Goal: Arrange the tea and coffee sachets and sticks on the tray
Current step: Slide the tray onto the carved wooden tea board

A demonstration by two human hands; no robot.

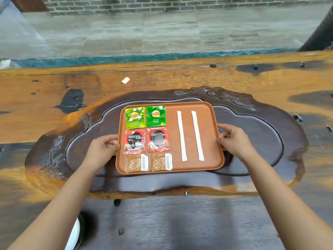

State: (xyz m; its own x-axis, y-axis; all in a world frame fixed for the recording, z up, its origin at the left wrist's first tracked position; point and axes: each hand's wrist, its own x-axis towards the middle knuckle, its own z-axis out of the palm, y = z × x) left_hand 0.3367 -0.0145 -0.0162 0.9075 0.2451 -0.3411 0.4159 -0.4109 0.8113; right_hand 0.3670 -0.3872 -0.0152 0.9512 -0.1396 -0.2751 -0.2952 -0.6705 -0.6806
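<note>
a brown tray (210,127) is sitting on a dark carved wooden tea board (270,141) atop an orange-grained table (45,83), with both hands gripping its short sides. the left hand (104,147) is closing its fingers over the tray's left rim; the right hand (232,139) is clasping the right rim, thumb on top. both forearms are reaching forward from the bottom corners.

two green sachets reading "lipton" are lying side by side at the far left of the tray: a lighter one (135,117) and a darker one (155,116). just below them, two red sachets reading "nescafe" are sitting edge to edge, the left one (134,141) and the right one (158,139), the latter's centre blurred. nearest the viewer, two brown-and-white sachets (137,163) (161,162) are carrying print too small to read. on the tray's right half, two plain white sticks (181,136) (197,135) are lying roughly parallel, apart from each other. a small white scrap (125,80) is resting on the table beyond the board.
</note>
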